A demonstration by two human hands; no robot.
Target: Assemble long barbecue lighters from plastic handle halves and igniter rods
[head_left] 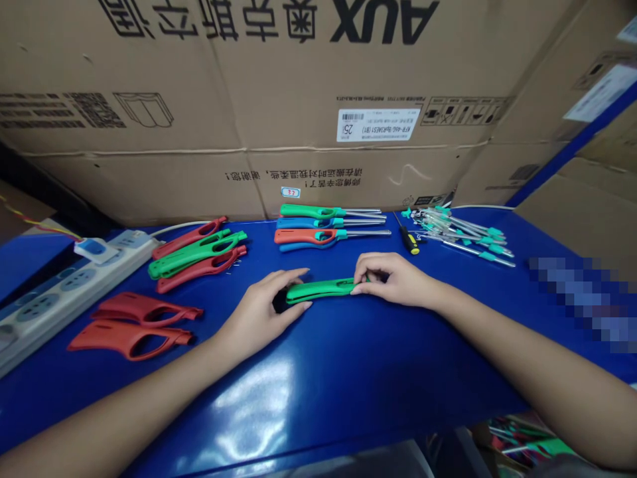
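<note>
A green lighter casing [321, 290] lies level just over or on the blue table in front of me, with a seam gap along its side. My right hand [385, 279] pinches its right end between thumb and fingers, covering part of the trigger opening. At the left end my left hand [269, 302] is spread, thumb below and fingers above the casing, without closing on it. Beyond my hands lie several long-nosed lighters with metal tubes, among them a green lighter [311, 211] and an orange lighter [308, 236].
Red casings [134, 337] and a green casing [196, 253] lie at left, beside a white power strip [74, 285]. A yellow-black screwdriver [411, 241] and a pile of metal lighter tubes [462, 229] are at back right. A large cardboard box [279, 99] walls off the back.
</note>
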